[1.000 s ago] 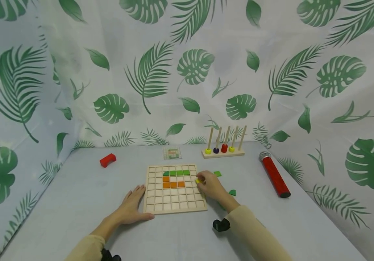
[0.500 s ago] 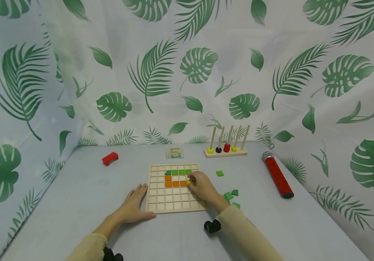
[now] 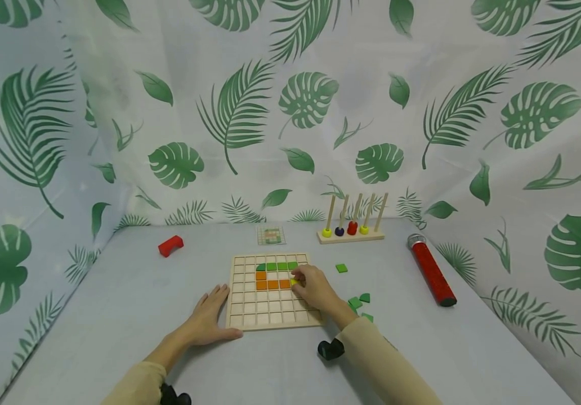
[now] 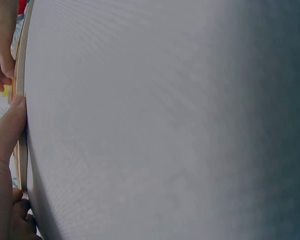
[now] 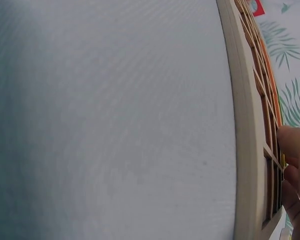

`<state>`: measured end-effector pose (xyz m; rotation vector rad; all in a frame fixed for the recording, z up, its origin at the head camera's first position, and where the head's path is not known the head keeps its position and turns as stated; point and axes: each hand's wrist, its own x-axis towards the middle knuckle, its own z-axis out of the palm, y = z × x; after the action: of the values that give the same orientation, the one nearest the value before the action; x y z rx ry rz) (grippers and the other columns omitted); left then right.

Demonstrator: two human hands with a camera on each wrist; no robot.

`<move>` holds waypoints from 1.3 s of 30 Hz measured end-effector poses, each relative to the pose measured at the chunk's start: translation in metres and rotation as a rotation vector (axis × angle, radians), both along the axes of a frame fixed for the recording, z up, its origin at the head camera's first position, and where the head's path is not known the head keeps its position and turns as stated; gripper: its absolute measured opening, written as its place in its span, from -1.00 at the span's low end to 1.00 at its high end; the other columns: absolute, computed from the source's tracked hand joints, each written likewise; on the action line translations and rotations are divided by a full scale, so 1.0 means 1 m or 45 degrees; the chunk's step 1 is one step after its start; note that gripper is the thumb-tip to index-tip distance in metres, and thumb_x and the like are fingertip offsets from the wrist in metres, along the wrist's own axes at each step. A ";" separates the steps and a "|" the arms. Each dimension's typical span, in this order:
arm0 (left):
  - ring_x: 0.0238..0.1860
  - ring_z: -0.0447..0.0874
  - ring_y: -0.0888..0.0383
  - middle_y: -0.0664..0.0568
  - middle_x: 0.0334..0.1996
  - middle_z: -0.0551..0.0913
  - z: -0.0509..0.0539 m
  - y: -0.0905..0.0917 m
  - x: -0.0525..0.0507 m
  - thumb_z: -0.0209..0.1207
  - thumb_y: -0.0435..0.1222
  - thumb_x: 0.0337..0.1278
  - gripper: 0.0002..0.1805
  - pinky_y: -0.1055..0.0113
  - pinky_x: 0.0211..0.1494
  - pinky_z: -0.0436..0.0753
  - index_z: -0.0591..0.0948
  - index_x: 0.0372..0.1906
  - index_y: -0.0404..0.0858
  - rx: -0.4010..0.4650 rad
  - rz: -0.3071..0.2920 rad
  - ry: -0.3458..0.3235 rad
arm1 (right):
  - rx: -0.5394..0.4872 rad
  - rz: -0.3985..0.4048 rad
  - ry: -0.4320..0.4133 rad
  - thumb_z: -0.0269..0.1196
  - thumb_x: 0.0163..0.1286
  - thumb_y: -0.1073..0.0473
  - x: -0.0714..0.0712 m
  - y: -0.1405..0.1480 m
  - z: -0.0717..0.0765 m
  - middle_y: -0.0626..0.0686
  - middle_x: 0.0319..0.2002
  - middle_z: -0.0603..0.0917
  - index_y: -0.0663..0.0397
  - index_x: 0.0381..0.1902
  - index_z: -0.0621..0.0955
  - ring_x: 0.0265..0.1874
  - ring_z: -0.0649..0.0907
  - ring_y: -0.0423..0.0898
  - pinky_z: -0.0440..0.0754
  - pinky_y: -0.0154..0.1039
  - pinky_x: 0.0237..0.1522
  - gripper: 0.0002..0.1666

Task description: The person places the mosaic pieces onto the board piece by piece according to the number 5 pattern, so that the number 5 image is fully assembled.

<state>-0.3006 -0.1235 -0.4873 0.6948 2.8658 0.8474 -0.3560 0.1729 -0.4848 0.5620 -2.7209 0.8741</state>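
A wooden grid board [image 3: 250, 318] lies on the table. Along one row of its squares sit green tiles [image 3: 282, 266], and orange tiles [image 3: 272, 284] form an L shape below them. Thumb and fingertips of my right hand [image 3: 317, 289] pinch a small yellow tile [image 3: 294, 282] at the right end of the orange row; the fingers partly cover it. My left hand [image 3: 204, 323] rests at the board's left edge, fingers spread, with the thumb by the near corner. In the left wrist view, the left thumb [image 4: 9, 127] touches the board's side.
Loose green tiles [image 3: 354, 303] lie right of the board, one green tile [image 3: 341, 268] farther back. Behind stand a pattern card [image 3: 271, 235] and a peg stand with beads [image 3: 351, 238]. A red arch block [image 3: 171, 246] is at left, a red microphone [image 3: 432, 273] at right.
My right hand has moved left over the board with the yellow tile, to the end of the orange row, then held still. The left hand stays at the board's edge.
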 end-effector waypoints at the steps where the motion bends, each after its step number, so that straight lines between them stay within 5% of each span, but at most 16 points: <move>1: 0.44 -0.11 -0.18 -0.31 0.40 0.10 0.000 0.000 0.000 0.35 0.19 -0.20 0.21 -0.10 0.43 -0.13 0.08 0.41 -0.49 -0.001 -0.001 0.001 | 0.000 -0.001 -0.002 0.36 0.14 0.31 0.000 0.000 0.000 0.00 -0.25 0.61 0.20 -0.10 0.60 -0.23 0.56 -0.14 0.60 -0.22 -0.14 -0.67; 20: 0.44 -0.13 -0.19 -0.30 0.41 0.09 -0.002 0.003 -0.001 0.34 0.23 -0.22 0.23 -0.10 0.43 -0.15 0.07 0.41 -0.47 0.002 -0.010 -0.007 | -0.125 -0.098 -0.030 0.30 0.22 0.33 0.003 0.046 0.007 0.03 -0.25 0.61 0.25 -0.07 0.58 -0.26 0.57 -0.11 0.61 -0.22 -0.20 -0.70; 39: 0.44 -0.11 -0.18 -0.28 0.41 0.09 -0.005 -0.001 -0.003 0.34 0.23 -0.23 0.24 -0.13 0.42 -0.13 0.09 0.41 -0.47 -0.004 -0.005 -0.002 | -0.018 -0.130 -0.099 0.31 0.20 0.32 0.040 0.126 0.008 -0.04 -0.25 0.65 0.14 -0.16 0.63 -0.21 0.61 -0.10 0.63 -0.13 -0.13 -0.78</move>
<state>-0.3036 -0.1242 -0.4922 0.6992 2.8631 0.8428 -0.3160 0.2988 -0.4763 0.3896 -2.7827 0.9066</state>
